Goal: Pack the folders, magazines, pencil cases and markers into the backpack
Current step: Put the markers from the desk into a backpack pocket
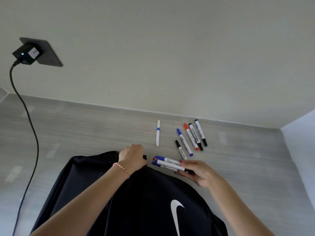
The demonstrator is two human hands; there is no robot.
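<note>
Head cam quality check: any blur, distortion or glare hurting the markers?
Head view: wide-angle bend curves the desk edge; light soft and even, no glare; loose markers sharp, labels too small to read; bundle in right hand slightly soft; backpack nearly featureless black.

I see the backpack (136,201) lying on the bench (76,130), nearest me. Behind its top edge a lone marker (158,133) lies, with five loose markers (191,137) to its right; a cable (25,116) trails down the left.
</note>
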